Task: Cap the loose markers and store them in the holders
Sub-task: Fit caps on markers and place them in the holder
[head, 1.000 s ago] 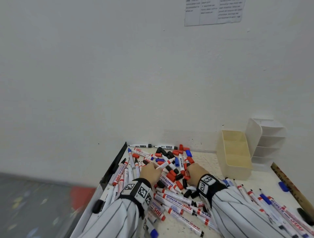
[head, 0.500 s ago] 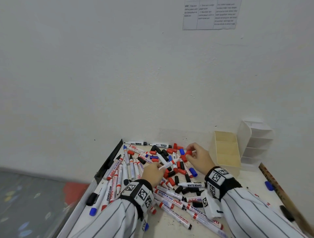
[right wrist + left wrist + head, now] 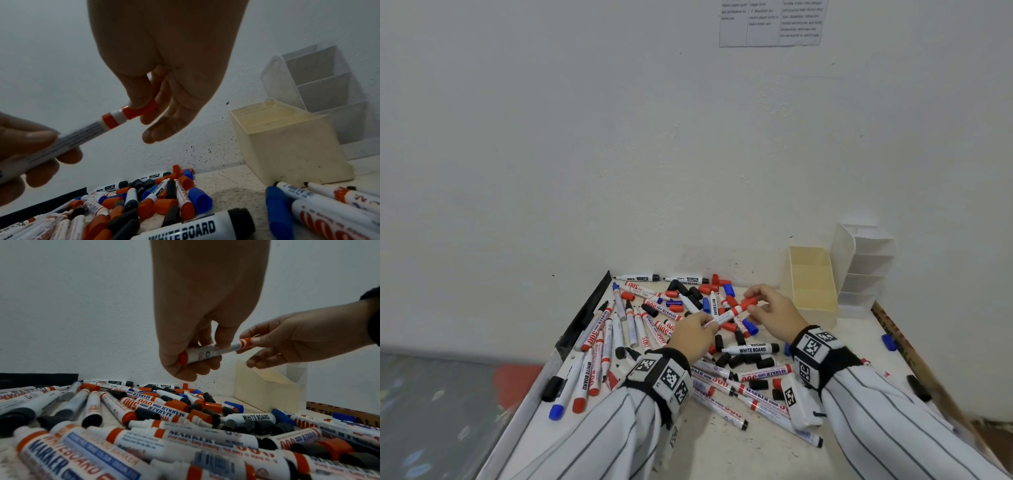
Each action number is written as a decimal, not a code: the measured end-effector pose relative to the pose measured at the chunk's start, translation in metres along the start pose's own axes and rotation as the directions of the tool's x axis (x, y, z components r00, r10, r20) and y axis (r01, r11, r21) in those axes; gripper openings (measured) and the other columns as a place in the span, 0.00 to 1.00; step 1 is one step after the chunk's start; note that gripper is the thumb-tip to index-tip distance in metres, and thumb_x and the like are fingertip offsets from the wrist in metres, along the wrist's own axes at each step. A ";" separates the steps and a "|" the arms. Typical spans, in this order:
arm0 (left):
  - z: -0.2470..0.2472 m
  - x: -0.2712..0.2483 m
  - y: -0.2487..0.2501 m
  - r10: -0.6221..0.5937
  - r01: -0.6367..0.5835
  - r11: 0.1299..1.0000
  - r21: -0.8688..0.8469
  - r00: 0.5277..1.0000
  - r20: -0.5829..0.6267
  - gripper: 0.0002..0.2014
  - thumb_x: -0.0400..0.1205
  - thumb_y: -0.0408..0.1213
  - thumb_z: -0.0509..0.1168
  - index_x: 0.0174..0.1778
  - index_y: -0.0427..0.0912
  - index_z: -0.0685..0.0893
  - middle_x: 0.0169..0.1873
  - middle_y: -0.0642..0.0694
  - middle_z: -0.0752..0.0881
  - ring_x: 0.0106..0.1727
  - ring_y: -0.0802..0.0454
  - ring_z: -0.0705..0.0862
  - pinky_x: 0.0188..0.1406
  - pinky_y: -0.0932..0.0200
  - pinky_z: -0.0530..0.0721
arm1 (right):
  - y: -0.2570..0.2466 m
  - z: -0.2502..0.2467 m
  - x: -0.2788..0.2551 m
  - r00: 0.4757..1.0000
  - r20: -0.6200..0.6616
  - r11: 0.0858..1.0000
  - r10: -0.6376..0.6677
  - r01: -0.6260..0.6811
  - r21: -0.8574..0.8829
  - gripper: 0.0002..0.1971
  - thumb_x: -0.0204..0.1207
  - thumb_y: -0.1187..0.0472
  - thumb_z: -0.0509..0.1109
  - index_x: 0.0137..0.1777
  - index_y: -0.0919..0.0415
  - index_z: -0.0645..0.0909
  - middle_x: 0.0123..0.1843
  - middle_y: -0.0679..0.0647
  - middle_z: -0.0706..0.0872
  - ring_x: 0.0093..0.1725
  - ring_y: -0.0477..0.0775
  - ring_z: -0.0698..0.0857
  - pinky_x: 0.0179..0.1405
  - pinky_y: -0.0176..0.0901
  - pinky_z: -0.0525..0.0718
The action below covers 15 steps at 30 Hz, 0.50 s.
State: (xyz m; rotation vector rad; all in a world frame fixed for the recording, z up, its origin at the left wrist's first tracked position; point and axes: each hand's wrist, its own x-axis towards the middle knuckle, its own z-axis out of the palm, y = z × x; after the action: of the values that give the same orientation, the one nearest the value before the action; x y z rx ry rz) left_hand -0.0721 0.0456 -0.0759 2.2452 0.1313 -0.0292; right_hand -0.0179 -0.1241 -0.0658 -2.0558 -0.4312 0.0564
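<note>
While the left hand point(image 3: 693, 334) grips the barrel of a red marker point(image 3: 726, 317) above the pile, the right hand point(image 3: 774, 310) pinches a red cap point(image 3: 748, 303) over its tip end, so the step in hand looks like capping this one marker. From the right wrist view the cap sits at the marker's collar with thumb and fingers curled round it; whether it has seated fully I cannot tell. Below both hands the worktop point(image 3: 859, 342) carries a heap of loose markers point(image 3: 654, 329) and stray caps point(image 3: 750, 361), red, blue and black mixed. Two holders stand at the far right against the wall: a cream holder point(image 3: 813, 284) just beside the pile, and a clear holder point(image 3: 866, 270) with stacked compartments behind it; no markers show in either. Next, I judge, the cap needs a firm push along the barrel's line until it stops, then the marker goes right and into a holder, tip end minded.
</note>
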 end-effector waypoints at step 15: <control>-0.001 -0.017 0.044 0.167 -0.144 0.976 -0.165 0.976 0.138 0.13 0.85 0.47 0.57 0.44 0.47 0.84 0.32 0.46 0.78 0.33 0.52 0.75 0.34 0.61 0.74 | -0.011 -0.013 -0.009 0.976 -0.190 0.989 0.110 -0.089 0.115 0.20 0.83 0.56 0.54 0.27 0.55 0.66 0.23 0.48 0.64 0.22 0.46 0.63 0.25 0.39 0.63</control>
State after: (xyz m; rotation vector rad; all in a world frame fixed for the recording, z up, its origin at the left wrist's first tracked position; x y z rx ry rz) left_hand -0.0841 0.0176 -0.0399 2.0830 -0.1215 -0.1007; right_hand -0.0262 -0.1330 -0.0510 -1.9546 -0.1983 -0.0620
